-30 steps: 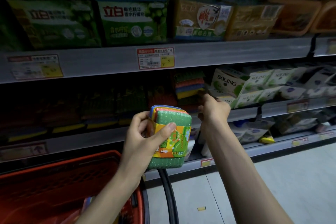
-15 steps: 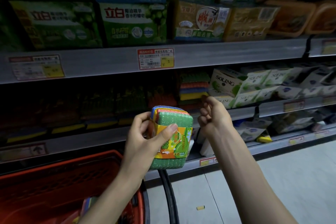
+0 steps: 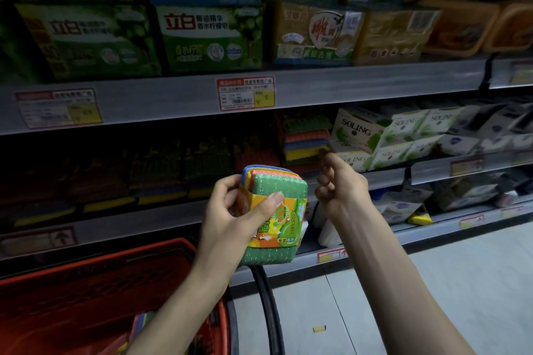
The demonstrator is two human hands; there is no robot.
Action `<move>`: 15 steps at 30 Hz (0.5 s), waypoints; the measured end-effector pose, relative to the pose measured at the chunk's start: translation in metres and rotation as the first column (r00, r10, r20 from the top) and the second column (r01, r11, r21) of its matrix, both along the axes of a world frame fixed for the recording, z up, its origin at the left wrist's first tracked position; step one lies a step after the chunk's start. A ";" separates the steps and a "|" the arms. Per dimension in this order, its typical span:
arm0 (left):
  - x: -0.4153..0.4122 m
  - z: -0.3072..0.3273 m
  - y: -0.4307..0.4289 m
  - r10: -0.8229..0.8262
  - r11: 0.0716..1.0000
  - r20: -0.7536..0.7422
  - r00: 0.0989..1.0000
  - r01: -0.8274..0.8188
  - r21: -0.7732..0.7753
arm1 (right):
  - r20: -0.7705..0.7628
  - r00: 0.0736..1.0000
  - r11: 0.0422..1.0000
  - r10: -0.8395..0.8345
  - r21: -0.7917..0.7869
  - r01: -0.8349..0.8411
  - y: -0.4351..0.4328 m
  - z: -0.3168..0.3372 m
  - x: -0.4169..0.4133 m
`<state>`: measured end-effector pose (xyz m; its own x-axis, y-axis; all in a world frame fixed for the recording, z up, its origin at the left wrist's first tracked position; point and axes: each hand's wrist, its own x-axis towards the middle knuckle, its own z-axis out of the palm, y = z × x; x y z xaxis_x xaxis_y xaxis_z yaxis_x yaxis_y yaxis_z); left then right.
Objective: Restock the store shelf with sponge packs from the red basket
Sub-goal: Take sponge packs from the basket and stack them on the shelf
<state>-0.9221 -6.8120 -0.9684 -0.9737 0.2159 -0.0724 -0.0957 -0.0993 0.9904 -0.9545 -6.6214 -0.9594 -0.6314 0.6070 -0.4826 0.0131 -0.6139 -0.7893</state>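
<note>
My left hand (image 3: 233,219) grips a sponge pack (image 3: 274,213) with a green scouring face and a yellow-orange paper band, held upright in front of the middle shelf (image 3: 161,219). My right hand (image 3: 340,187) hovers just right of the pack with its fingers loosely curled, holding nothing. Behind it, a stack of coloured sponge packs (image 3: 305,141) lies on the shelf. More packs (image 3: 161,170) line the dark stretch to the left. The red basket (image 3: 95,302) stands at lower left with another pack (image 3: 141,326) inside.
Green and yellow soap boxes (image 3: 210,34) fill the upper shelf. White SOLING packs (image 3: 383,135) sit right of the sponge stack. A price tag (image 3: 245,94) hangs on the upper shelf rail. A black basket handle (image 3: 268,308) runs down over the grey floor (image 3: 432,282).
My right hand has drawn back from the sponge stack on the shelf toward the pack in my left hand. The left hand and its pack have stayed in place.
</note>
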 end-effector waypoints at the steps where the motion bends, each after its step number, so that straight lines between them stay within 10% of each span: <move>1: 0.000 0.000 0.000 0.001 1.000 -0.003 1.000 -0.001 0.002 | -0.002 1.000 1.000 -0.003 -0.001 0.003 0.000 0.000 0.001; 8: 0.005 0.007 -0.002 -0.010 1.000 0.000 1.000 0.010 0.015 | -0.031 0.999 0.999 0.037 -0.007 -0.037 0.003 0.002 0.016; 15: 0.008 0.015 -0.009 0.128 0.979 0.097 0.987 -0.141 0.146 | 0.103 0.828 0.778 0.552 0.295 -0.555 -0.016 0.018 0.062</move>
<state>-0.9146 -6.8206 -0.9534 -0.9860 0.0987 -0.1344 -0.1563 -0.2654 0.9514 -0.8929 -6.6374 -0.9411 -0.8995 0.2689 -0.3444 0.2864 -0.2324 -0.9295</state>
